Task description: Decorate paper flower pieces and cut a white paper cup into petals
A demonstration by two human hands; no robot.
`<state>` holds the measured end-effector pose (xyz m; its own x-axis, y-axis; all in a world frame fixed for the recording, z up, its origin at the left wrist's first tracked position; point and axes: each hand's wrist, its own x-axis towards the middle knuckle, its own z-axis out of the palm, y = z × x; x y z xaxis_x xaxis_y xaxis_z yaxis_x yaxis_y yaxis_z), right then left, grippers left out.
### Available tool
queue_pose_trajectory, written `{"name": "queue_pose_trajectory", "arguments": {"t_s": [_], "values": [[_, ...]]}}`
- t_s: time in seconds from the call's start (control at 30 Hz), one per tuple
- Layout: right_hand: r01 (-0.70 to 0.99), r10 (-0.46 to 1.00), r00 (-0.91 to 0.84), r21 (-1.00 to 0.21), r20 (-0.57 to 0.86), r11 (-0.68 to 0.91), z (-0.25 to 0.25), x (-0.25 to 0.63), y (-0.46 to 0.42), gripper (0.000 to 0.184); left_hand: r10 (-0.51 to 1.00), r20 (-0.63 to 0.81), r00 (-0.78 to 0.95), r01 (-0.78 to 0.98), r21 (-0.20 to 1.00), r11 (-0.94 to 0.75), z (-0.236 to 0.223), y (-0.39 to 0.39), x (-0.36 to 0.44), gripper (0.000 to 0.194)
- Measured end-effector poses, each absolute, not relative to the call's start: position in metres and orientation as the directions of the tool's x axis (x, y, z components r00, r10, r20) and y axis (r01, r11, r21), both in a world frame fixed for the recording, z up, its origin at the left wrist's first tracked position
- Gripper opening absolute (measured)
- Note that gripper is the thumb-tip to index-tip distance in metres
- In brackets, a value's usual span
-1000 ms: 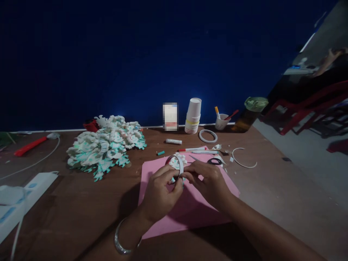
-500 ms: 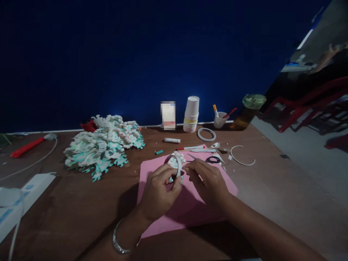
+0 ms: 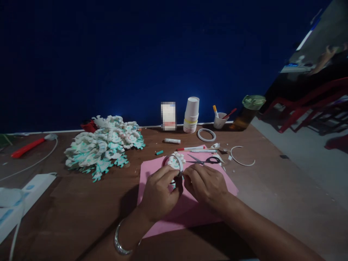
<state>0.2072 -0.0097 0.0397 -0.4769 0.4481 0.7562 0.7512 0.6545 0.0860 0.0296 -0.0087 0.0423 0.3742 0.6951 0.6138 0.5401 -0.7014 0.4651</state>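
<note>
My left hand point(image 3: 160, 194) is closed around a thin roll of white tape point(image 3: 181, 165), held upright above the pink paper point(image 3: 187, 214). My right hand point(image 3: 208, 183) is pinched at the roll's near right edge, its fingertips almost meeting my left ones; what sits between them is too small to make out. Behind the roll, and partly hidden by it, lies a white cut-out piece with green marks point(image 3: 174, 161). Black-handled scissors point(image 3: 213, 160) rest with blades apart just beyond my right hand.
A heap of white and green cut-outs point(image 3: 108, 143) fills the left back. Stacked paper cups point(image 3: 191, 114), a glue stick point(image 3: 172, 141), a grey ring point(image 3: 206, 135), a pen cup point(image 3: 220, 120) and a lidded jar point(image 3: 248, 110) stand or lie behind. A power strip point(image 3: 25, 199) is at left.
My right hand has moved in closer to the roll, its fingers drawn together against my left fingertips. The roll has turned slightly, and more of the scissors shows.
</note>
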Motion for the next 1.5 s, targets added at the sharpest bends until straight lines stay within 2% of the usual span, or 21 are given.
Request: {"name": "queue_pose_trajectory", "arguments": {"t_s": [0.07,0.2,0.27,0.33,0.43,0.5,0.57,0.67,0.73,0.83,0.9,1.0,1.07,1.17,1.23,1.3,1.4,1.5], "values": [[0.757,0.48,-0.387,-0.027,0.787,0.653,0.043,0.209,-0.008,0.015,0.706,0.609,0.362,0.524,0.493,-0.694,0.043,-0.009,0.03,0.019],[0.621,0.638,-0.185,-0.414,0.747,0.665,0.048,0.213,-0.009,0.012,0.706,0.632,0.32,0.525,0.502,-0.688,0.044,-0.009,0.031,0.015],[0.463,0.75,-0.109,-0.634,0.653,0.619,0.049,0.213,-0.009,0.01,0.686,0.658,0.31,0.532,0.478,-0.699,0.045,-0.008,0.03,0.013],[0.251,0.85,-0.077,-0.815,0.521,0.522,0.049,0.213,-0.009,0.017,0.664,0.682,0.305,0.531,0.457,-0.713,0.044,-0.008,0.03,0.012],[-0.008,0.91,-0.134,-0.919,0.393,0.395,0.048,0.213,-0.009,0.021,0.639,0.708,0.301,0.531,0.433,-0.729,0.043,-0.007,0.03,0.011],[-0.051,0.905,-0.184,-0.923,0.385,0.382,0.049,0.214,-0.01,0.024,0.619,0.727,0.298,0.54,0.406,-0.737,0.041,-0.007,0.029,0.011],[0.03,0.866,-0.224,-0.885,0.447,0.464,0.05,0.216,-0.012,0.033,0.608,0.742,0.283,0.557,0.389,-0.733,0.041,-0.006,0.028,0.011],[0.289,0.731,-0.299,-0.672,0.613,0.682,0.048,0.217,-0.017,0.053,0.616,0.751,0.237,0.595,0.389,-0.703,0.043,-0.006,0.026,0.015],[0.382,0.685,-0.302,-0.574,0.663,0.724,0.046,0.213,-0.018,0.057,0.602,0.768,0.219,0.622,0.366,-0.692,0.045,-0.006,0.025,0.017],[0.34,0.769,-0.225,-0.691,0.599,0.638,0.046,0.205,-0.017,0.05,0.556,0.798,0.235,0.653,0.294,-0.698,0.043,-0.007,0.024,0.015],[0.276,0.807,-0.202,-0.759,0.555,0.59,0.048,0.201,-0.015,0.034,0.544,0.793,0.276,0.66,0.255,-0.706,0.039,-0.007,0.025,0.013],[0.255,0.785,-0.197,-0.742,0.588,0.62,0.054,0.2,-0.011,0.012,0.537,0.757,0.372,0.648,0.203,-0.734,0.038,-0.01,0.024,0.011],[0.307,0.722,-0.208,-0.657,0.66,0.689,0.058,0.205,-0.009,0.016,0.515,0.753,0.409,0.627,0.179,-0.759,0.043,-0.012,0.021,0.004],[0.409,0.611,-0.302,-0.48,0.732,0.776,0.065,0.217,-0.006,0.02,0.463,0.804,0.372,0.595,0.176,-0.784,0.063,-0.013,0.013,0.021],[0.411,0.585,-0.413,-0.43,0.698,0.803,0.069,0.226,-0.002,0.018,0.474,0.797,0.374,0.6,0.182,-0.779,0.081,-0.009,0.008,0.033],[0.372,0.588,-0.497,-0.456,0.638,0.809,0.074,0.233,0.001,0.015,0.538,0.67,0.512,0.569,0.205,-0.796,0.095,-0.001,0.005,0.044],[0.324,0.605,-0.513,-0.515,0.609,0.794,0.079,0.24,0.008,0.016,0.522,0.54,0.66,0.478,0.234,-0.846,0.106,0.013,0.004,0.024],[0.325,0.631,-0.388,-0.54,0.672,0.776,0.078,0.24,0.012,0.029,0.525,0.544,0.654,0.452,0.275,-0.849,0.104,0.022,0.007,0.014]]}}
